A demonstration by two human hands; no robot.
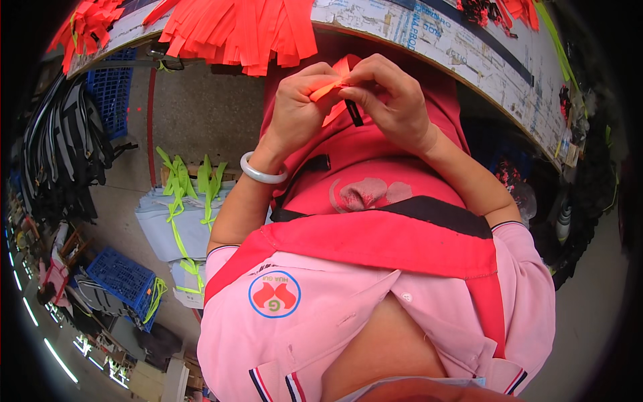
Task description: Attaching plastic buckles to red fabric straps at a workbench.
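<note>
Both hands pinch the orange strip (331, 87) at 12 o'clock: my left hand (298, 110) and right hand (395, 100) clenched on it. The black clip (353, 112) dangling underneath could slip off if my fingers loosen.

Left hand (298, 110) and right hand (392, 100) meet before chest, both pinching strap piece (333, 86) between them. Table edge (429, 40) beyond hands; strap bundle (234, 30) hangs over it, left of centre. Crates (120, 275) and ribbon loops (181, 194) on floor at left.
</note>
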